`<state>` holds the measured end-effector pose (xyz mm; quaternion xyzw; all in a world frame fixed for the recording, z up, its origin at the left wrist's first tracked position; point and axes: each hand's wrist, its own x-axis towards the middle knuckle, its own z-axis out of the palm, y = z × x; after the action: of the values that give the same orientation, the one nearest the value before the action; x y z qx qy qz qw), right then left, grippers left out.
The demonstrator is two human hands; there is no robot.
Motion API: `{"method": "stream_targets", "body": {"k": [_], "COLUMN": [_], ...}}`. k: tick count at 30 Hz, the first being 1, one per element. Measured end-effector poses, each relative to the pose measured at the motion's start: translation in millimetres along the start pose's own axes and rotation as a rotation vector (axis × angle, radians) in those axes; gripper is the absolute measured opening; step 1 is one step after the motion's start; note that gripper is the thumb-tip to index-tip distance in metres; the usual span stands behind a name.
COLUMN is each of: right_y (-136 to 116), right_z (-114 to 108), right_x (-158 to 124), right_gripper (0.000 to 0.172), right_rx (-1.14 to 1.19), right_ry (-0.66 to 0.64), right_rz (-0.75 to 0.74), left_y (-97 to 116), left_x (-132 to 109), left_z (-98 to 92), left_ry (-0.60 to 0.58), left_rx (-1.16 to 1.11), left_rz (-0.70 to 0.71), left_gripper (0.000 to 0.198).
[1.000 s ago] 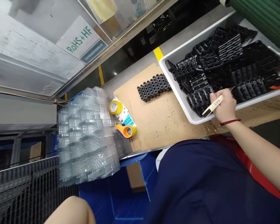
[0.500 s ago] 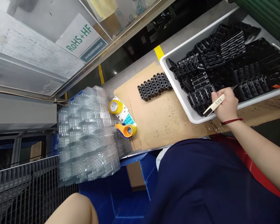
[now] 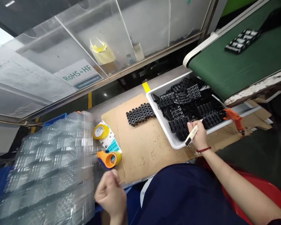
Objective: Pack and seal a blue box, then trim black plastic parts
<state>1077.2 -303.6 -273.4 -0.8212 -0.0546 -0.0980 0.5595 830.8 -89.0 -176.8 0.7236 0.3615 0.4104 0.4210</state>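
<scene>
My right hand (image 3: 199,134) is closed around a cream-coloured tool handle (image 3: 191,135) marked A43, at the near edge of a white bin (image 3: 175,144). Black ribbed plastic parts (image 3: 178,125) fill much of the bin. My left hand (image 3: 111,190) is raised in a closed fist near the table's front edge; what it holds, if anything, is hidden. Several short black tubular parts (image 3: 140,114) stand in a tight block on the brown cardboard (image 3: 140,147), left of the bin.
Stacked clear plastic trays (image 3: 53,168) stand at the left. Beside them lie a yellow tape roll (image 3: 101,132), printed labels (image 3: 112,143) and an orange tape dispenser (image 3: 109,159). An orange-handled tool (image 3: 234,118) rests on the bin's right side. A green conveyor (image 3: 243,65) carries a black part.
The view has shifted, bringing the conveyor into sight. My left hand has come into view as a fist near the tape dispenser. My right hand still holds the tool at the bin.
</scene>
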Motion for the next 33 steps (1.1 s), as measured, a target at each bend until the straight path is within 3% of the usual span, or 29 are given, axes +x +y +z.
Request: {"method": "stream_targets", "body": {"k": [3,5,8,11,12,15,17,20,22,26,30,33], "right_y": [-21,-40,-70,-98,-106,-127,-139,-155,-162,-166,-165,-166], "right_z": [-4,-5,-3,-5,-7,-20,-29,-38,-39,-37,-32,-26], "right_x": [-10,-18,-34,-54,-61,-75,-77,-69,-62,-56,-60,-64], "right_gripper": [0.035,0.034,0.033,0.027,0.023,0.009,0.004,0.015,0.023,0.032,0.035,0.037], "right_rx": [0.056,0.087,0.120,0.164,0.200,0.360,0.479,0.622,0.680,0.734,0.689,0.632], "right_ry": [-0.049,-0.122,-0.232,-0.343,-0.404,-0.632,-0.701,-0.740,-0.851,-1.011,-0.976,-0.910], "right_rz": [-0.057,-0.096,-0.158,-0.241,-0.275,-0.315,-0.235,-0.069,0.011,0.108,0.098,0.100], "left_y": [-10,-12,-7,5,10,26,35,43,46,48,53,54], "left_x": [-12,-18,-19,-16,-15,-18,-22,-28,-33,-37,-38,-38], "left_z": [13.1,21.0,36.6,53.2,57.1,59.3,53.5,41.7,36.2,33.2,37.3,41.1], "left_ry": [-0.261,-0.439,-0.546,-0.590,-0.584,-0.601,-0.694,-0.877,-0.948,-0.997,-1.007,-0.939], "left_rx": [-0.043,0.029,0.244,0.412,0.422,0.274,0.132,-0.010,-0.061,-0.069,-0.097,-0.087], "left_rz": [-0.133,-0.138,0.072,0.289,0.327,0.271,0.170,0.095,0.074,0.035,0.041,0.052], "left_gripper": [0.060,0.062,0.054,0.094,0.097,0.068,0.050,0.052,0.057,0.056,0.053,0.052]}}
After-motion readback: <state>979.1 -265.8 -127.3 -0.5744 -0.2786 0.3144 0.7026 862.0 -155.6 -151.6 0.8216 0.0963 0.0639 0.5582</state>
